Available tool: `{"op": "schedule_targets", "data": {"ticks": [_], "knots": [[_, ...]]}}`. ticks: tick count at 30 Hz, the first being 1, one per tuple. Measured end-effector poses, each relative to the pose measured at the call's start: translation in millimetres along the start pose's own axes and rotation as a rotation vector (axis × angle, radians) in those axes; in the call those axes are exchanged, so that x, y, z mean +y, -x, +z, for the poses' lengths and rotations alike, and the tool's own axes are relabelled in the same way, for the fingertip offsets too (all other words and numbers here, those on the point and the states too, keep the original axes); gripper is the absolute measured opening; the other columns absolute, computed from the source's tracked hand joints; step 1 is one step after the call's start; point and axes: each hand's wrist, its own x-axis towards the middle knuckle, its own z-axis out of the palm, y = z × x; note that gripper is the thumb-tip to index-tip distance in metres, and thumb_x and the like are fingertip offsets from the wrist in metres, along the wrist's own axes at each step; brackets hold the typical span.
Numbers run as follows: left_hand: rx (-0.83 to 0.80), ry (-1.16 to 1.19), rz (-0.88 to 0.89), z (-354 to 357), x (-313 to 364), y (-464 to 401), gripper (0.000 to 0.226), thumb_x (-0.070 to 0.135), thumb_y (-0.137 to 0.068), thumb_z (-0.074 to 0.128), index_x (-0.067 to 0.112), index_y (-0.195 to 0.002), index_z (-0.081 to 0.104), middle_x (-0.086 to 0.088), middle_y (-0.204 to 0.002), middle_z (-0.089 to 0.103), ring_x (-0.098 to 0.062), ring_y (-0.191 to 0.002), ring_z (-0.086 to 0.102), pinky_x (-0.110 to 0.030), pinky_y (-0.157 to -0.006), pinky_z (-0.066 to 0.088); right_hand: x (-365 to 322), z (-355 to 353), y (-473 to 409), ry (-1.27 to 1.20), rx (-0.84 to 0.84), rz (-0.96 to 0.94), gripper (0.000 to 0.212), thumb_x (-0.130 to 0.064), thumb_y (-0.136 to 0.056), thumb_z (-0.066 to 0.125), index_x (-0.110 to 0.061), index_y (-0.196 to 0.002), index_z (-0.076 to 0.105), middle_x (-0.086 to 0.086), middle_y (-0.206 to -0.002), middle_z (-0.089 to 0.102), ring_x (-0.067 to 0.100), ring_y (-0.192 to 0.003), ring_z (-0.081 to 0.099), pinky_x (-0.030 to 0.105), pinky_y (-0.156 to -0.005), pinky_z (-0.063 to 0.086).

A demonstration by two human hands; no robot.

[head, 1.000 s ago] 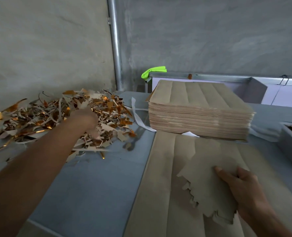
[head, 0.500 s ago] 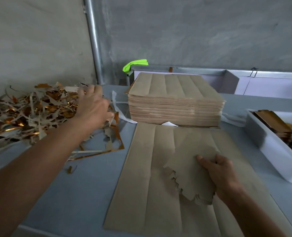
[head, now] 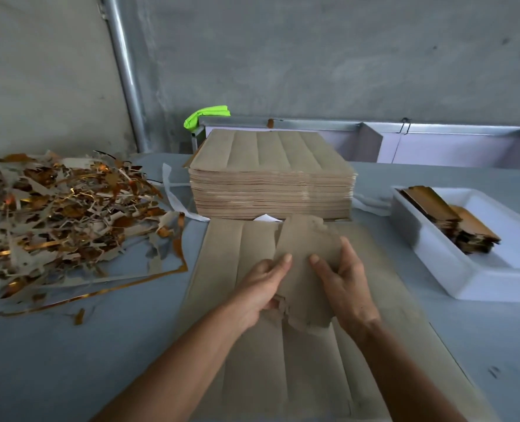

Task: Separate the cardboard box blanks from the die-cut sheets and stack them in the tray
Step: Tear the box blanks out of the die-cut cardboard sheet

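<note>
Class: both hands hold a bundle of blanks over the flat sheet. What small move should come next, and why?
Probably carry the bundle of blanks, gripped by the left hand and right hand, rightward to the white tray, where earlier blanks already lie stacked.

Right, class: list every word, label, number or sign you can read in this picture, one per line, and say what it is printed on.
None: no readable text shows anywhere.
Stack of die-cut sheets: plain brown, nothing printed.
Bundle of blanks held by the left hand and right hand: plain.
Blanks in the tray: gold faces, no lettering visible.
White tray, scrap pile, grey wall: unmarked.
</note>
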Motion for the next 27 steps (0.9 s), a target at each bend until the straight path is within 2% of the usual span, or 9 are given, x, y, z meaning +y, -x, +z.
{"op": "schedule_targets", "data": {"ticks": [2,5,8,12,14,19,23,25,27], "knots": [[-0.004,-0.01,0.092,7,-5,2,0.023,0.046,-0.09,0.055,0.024,-0.098,0.06,0.004,-0.107,0.069,-0.008,-0.098,0.065,-0.032,-0.088,0.054,0,0,-1,0.001,0.029,-0.012,0.038,-0.001,-0.091,0.056,-0.023,-0.122,0.051,0.003,-0.114,0.064,0.023,-0.106,0.062,0.049,-0.09,0.053],[-0.071,0.051,0.207,14,-10,4,0.005,0.034,-0.095,0.051,0.03,-0.092,0.052,0.027,-0.084,0.068,0.016,-0.079,0.061,-0.005,-0.064,0.046,0,0,-2,0.007,0.041,-0.027,0.073,-0.001,-0.09,0.059,-0.029,-0.147,0.024,0.0,-0.146,0.038,0.019,-0.132,0.041,0.049,-0.107,0.039],[-0.135,0.114,0.297,15,-11,3,0.018,0.017,-0.097,0.05,0.032,-0.088,0.045,0.042,-0.066,0.059,0.025,-0.069,0.055,0.002,-0.056,0.04,-2,-3,-4,-0.07,0.078,0.027,0.089,-0.004,-0.085,0.066,-0.028,-0.151,0.01,0.0,-0.15,0.033,0.016,-0.134,0.04,0.047,-0.109,0.038],[-0.155,0.192,0.401,9,-18,-3,0.019,0.017,-0.088,0.062,0.022,-0.107,0.062,0.009,-0.104,0.072,-0.005,-0.102,0.065,-0.013,-0.08,0.049,-8,-11,-1,0.073,0.076,-0.06,0.055,-0.001,-0.084,0.067,-0.015,-0.131,0.043,0.001,-0.121,0.058,0.013,-0.113,0.056,0.046,-0.097,0.048],[-0.14,0.166,0.391,8,-26,-5,0.029,0.01,-0.086,0.065,0.016,-0.114,0.061,-0.002,-0.111,0.07,-0.017,-0.107,0.064,-0.02,-0.082,0.05,-6,-12,6,0.119,0.023,-0.04,0.048,0.0,-0.085,0.064,-0.012,-0.127,0.045,0.004,-0.117,0.058,0.018,-0.111,0.057,0.046,-0.094,0.05],[-0.109,0.098,0.369,15,-39,-5,0.042,0.007,-0.086,0.063,0.017,-0.124,0.047,-0.002,-0.117,0.066,-0.016,-0.111,0.061,-0.026,-0.087,0.05,7,-10,18,0.125,0.003,0.098,0.041,0.002,-0.085,0.063,-0.009,-0.12,0.045,0.01,-0.113,0.058,0.02,-0.105,0.057,0.034,-0.088,0.052],[-0.105,-0.03,0.395,21,-41,-4,0.03,0.014,-0.094,0.054,0.029,-0.116,0.04,0.016,-0.112,0.06,0.009,-0.103,0.056,-0.008,-0.085,0.043,12,-10,18,0.163,0.021,0.102,0.026,-0.012,-0.08,0.063,-0.014,-0.1,0.047,0.008,-0.095,0.057,0.01,-0.083,0.053,0.025,-0.073,0.05],[-0.062,-0.119,0.372,22,-46,-3,0.036,0.014,-0.097,0.049,0.034,-0.118,0.028,0.023,-0.112,0.049,0.019,-0.098,0.049,-0.001,-0.083,0.037,19,-7,23,0.236,-0.018,0.168,0.028,-0.009,-0.082,0.062,-0.015,-0.102,0.044,0.009,-0.096,0.058,0.018,-0.088,0.056,0.033,-0.076,0.055],[-0.044,-0.127,0.369,21,-47,-4,0.041,0.011,-0.096,0.05,0.025,-0.129,0.03,0.008,-0.119,0.055,0.003,-0.105,0.053,-0.012,-0.093,0.041,22,-8,24,0.319,-0.034,0.189,0.028,0.0,-0.083,0.061,-0.01,-0.104,0.045,0.015,-0.097,0.06,0.027,-0.087,0.059,0.046,-0.074,0.054]]}}
